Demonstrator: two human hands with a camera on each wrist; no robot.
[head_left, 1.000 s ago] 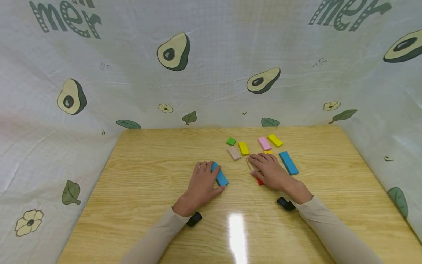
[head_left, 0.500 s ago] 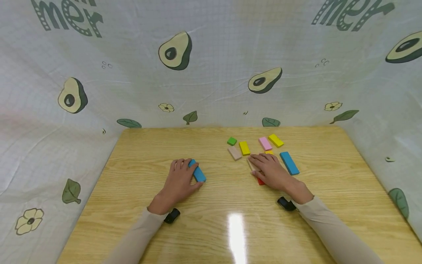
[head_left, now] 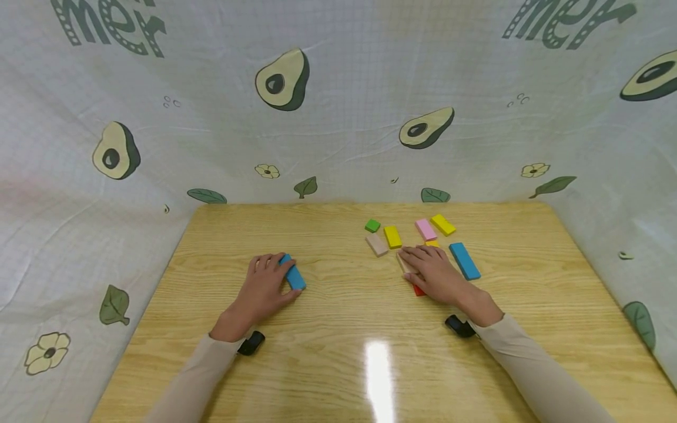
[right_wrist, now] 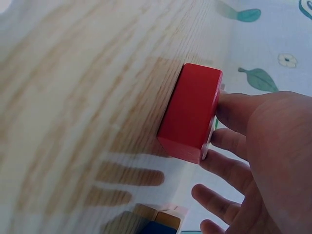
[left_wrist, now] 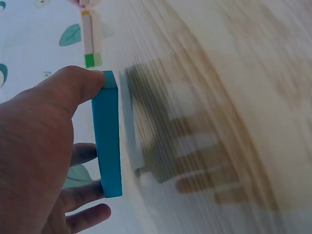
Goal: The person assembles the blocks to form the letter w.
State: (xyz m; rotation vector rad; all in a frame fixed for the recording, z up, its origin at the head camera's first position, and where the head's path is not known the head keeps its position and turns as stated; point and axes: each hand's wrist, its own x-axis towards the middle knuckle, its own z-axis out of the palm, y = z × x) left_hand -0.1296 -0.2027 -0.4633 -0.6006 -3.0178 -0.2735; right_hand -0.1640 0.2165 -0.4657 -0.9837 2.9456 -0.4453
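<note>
My left hand (head_left: 263, 291) pinches a blue rectangular block (head_left: 294, 277) on the left half of the table. In the left wrist view the thumb presses one end of this blue block (left_wrist: 108, 141) and a finger meets the far end. On the right, my right hand (head_left: 438, 277) rests over a pale wooden block (head_left: 406, 264) and a red block (head_left: 418, 290), hiding most of both. The right wrist view shows the red block (right_wrist: 191, 109) broadside, the thumb and two fingertips touching along its edge and the pale piece behind it.
Beyond the right hand lie a green block (head_left: 372, 225), a beige block (head_left: 377, 244), yellow blocks (head_left: 392, 237) (head_left: 443, 225), a pink block (head_left: 426, 230) and a partly covered orange block (head_left: 432, 243). Another blue block (head_left: 465, 261) lies to its right. A patterned cloth (head_left: 349, 117) surrounds the wooden table (head_left: 338, 341).
My left hand has moved left across the table, carrying the blue block away from the other blocks. The right hand keeps its place over the pale and red blocks.
</note>
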